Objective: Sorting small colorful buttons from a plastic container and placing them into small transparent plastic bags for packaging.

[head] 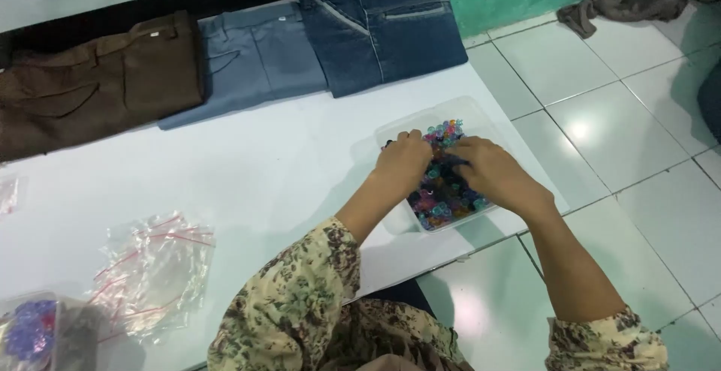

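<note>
Nearest on the white table (pixel 248 183), at its left front, lies a heap of clear zip bags with red seal strips (pixel 154 269), and beside it a bag filled with purple beads (pixel 30 330). Farther in, near the table's right edge, sits a clear plastic tray (pixel 481 116) holding small glossy beads (pixel 443 198) in pink, blue, teal and dark colours, heaped loosely. Both hands are down among them: the left hand (pixel 402 162) with fingers curled into the pile, the right hand (pixel 492 172) pinching at beads; whether either grip actually holds any cannot be told. Beyond, three folded trousers lie side by side: brown (pixel 90 85), grey-blue (pixel 255 63) and dark denim (pixel 387 29).
</note>
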